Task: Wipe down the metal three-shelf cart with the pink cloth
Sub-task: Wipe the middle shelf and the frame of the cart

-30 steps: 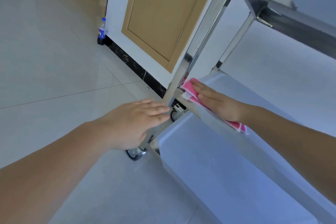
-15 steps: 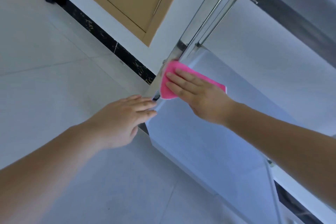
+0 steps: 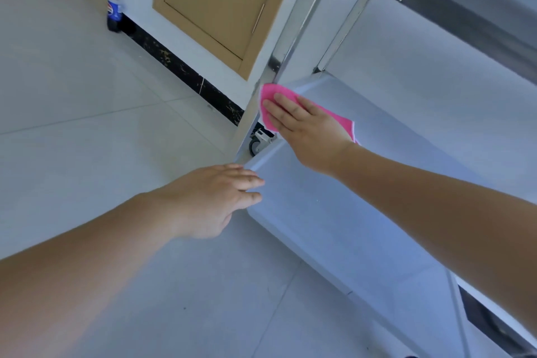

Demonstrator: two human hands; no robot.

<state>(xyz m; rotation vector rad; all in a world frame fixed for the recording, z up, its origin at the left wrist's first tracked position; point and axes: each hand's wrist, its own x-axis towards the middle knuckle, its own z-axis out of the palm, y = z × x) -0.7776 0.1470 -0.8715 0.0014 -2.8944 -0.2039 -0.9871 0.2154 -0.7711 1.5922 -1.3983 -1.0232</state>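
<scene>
The metal cart (image 3: 334, 241) fills the right half of the view, its lower shelves and upright posts showing. My right hand (image 3: 305, 128) lies flat with straight fingers on the pink cloth (image 3: 271, 96), pressing it onto the middle shelf's corner beside the near post (image 3: 290, 38). My left hand (image 3: 212, 197) reaches in from the lower left, fingers straight, their tips touching the corner of the bottom shelf. Most of the cloth is hidden under my right hand.
A cart caster (image 3: 258, 142) shows under the corner. A wooden cabinet door (image 3: 218, 0) and a black skirting strip (image 3: 180, 67) run behind the cart. A blue-labelled soda bottle (image 3: 114, 9) stands on the tiled floor (image 3: 72, 125) against the wall.
The view has shifted slightly, bringing the bottle and caster back into sight. My right hand with the cloth stays at the shelf corner by the post. My left hand remains at the lower shelf corner.
</scene>
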